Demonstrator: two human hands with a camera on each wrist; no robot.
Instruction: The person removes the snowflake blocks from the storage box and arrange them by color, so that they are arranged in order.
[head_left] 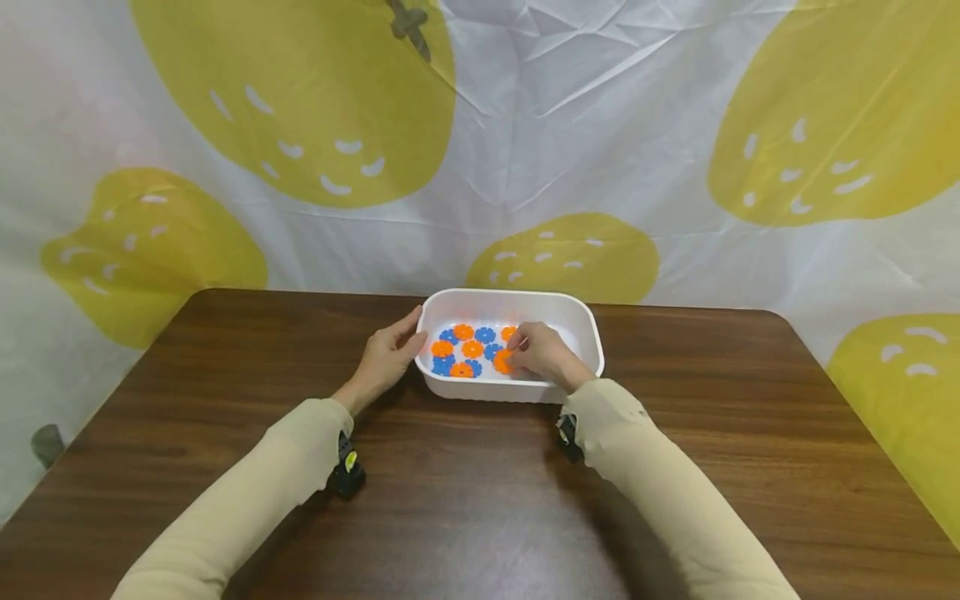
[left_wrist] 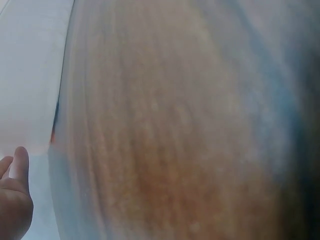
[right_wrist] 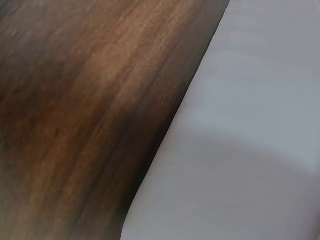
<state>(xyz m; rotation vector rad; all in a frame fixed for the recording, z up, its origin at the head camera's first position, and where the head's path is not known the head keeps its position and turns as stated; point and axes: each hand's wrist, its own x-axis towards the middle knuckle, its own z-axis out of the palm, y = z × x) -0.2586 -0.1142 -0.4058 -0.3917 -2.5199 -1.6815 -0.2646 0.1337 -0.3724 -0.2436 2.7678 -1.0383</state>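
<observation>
A white plastic tub [head_left: 480, 390] sits near the far edge of the table, with several orange and blue notched plastic discs lying flat in its left part. My left hand [head_left: 384, 360] rests against the tub's left end, thumb and fingers extended along the wall; part of that hand [left_wrist: 16, 200] shows beside the white wall in the left wrist view. Reaching over the near rim, my right hand [head_left: 542, 350] has curled fingers and pinches an orange notched disc [head_left: 503, 361]. Its fingertips are partly hidden. The right wrist view shows only the tub's outer wall [right_wrist: 235, 165] and wood.
The dark wood-grain table [head_left: 480, 500] has rounded far corners. Behind it hangs a white cloth [head_left: 570, 158] printed with large yellow fruit. The tub's walls surround the discs, and a blue disc [head_left: 485, 335] lies among the orange ones.
</observation>
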